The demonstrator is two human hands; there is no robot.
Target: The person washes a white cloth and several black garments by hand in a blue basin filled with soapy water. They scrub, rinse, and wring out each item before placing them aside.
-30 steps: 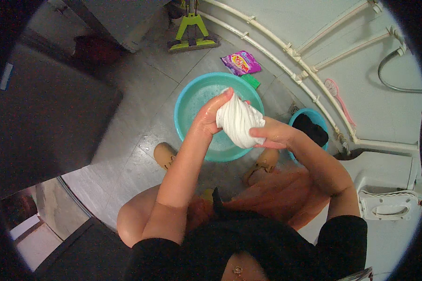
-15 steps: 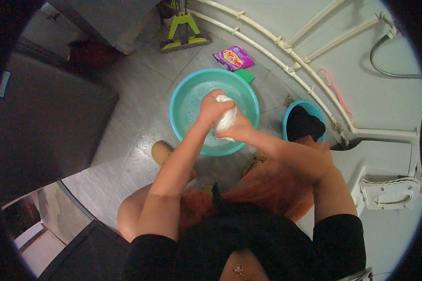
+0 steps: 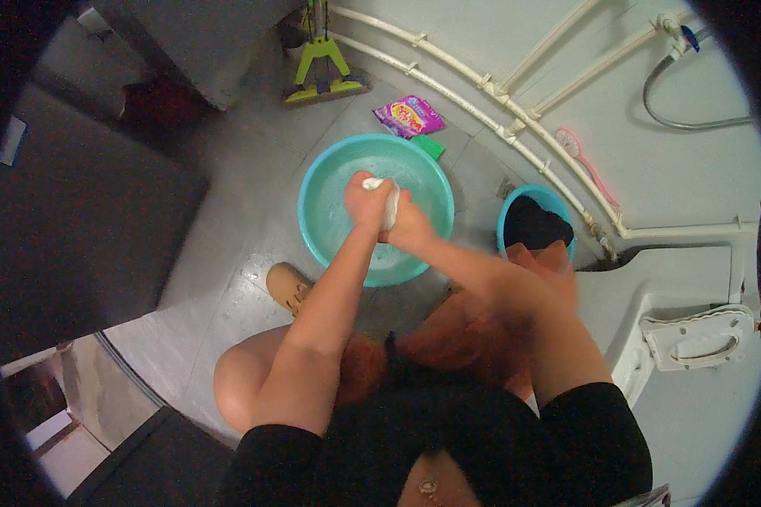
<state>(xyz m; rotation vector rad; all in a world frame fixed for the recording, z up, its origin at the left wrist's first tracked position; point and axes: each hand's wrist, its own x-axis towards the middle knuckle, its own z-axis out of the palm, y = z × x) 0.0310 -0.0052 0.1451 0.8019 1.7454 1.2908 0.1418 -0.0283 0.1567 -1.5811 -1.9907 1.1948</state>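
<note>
Over a turquoise basin [image 3: 309, 221] on the tiled floor, both my hands are closed round a bunched white cloth [image 3: 391, 205]. My left hand [image 3: 367, 201] grips its upper left side, and my right hand [image 3: 409, 224] wraps it from the lower right. Most of the cloth is hidden by my fingers; white parts show between the hands and at the top. Cloudy water [image 3: 338, 182] with some suds lies in the basin below. The hands are close together, and the cloth's lower end is covered by my right hand.
Beyond the basin lie a purple packet [image 3: 408, 117] and a green piece [image 3: 429, 146]. A green mop [image 3: 321, 72] stands farther back. To the right, a small blue bucket [image 3: 506, 221] holds dark cloth [image 3: 536, 226]. White pipes [image 3: 448, 74] and a pink brush [image 3: 590, 165] line the wall.
Both hands have shifted slightly left with the white cloth, which is now squeezed smaller and more covered by the fingers. The whole view has shifted a little.
</note>
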